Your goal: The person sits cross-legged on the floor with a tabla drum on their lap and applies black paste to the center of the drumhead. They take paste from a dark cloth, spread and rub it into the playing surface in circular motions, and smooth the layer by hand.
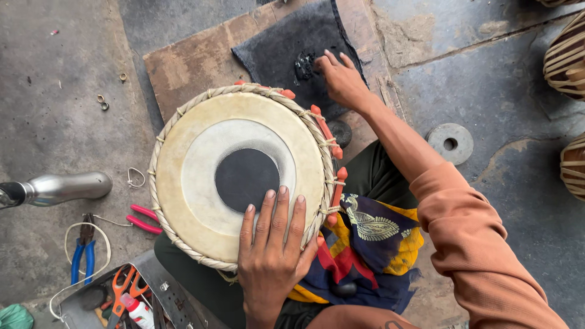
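On the concrete floor [55, 73], a person sits with a hand drum [239, 173] resting skin-up across the lap. Its pale head faces the camera squarely, which puts the round black patch [247, 180] at its centre within easy reach. Rope lacing and red-orange pegs [326, 131] run along the rim on the side toward the right arm.

Beyond the drum lies a flat wooden board [195, 61], and on it a dark grey cloth [286, 42] carrying a small lump of black paste [303, 66]. A patterned cloth [365, 244] in blue, yellow and red is bunched under the drum at the lap, apparently as padding.

The left hand [271, 250] lies flat on the drumhead at its near edge, fingers [280, 213] straight and close together, tips at the border of the black patch; it grips nothing and appears to press down to steady the drum. The right hand [342, 79] is stretched out over the dark cloth, fingers narrowly gathered with the tips at the paste; whether any paste is pinched between them cannot be told.

A grey stone disc with a hole [450, 144] lies on the floor well apart to the right. To the left lie a metal bottle [61, 187], blue-handled pliers [84, 256] and red-handled pliers [145, 219]. A metal tray [155, 286] at the near-left corner holds orange-handled scissors [122, 286].
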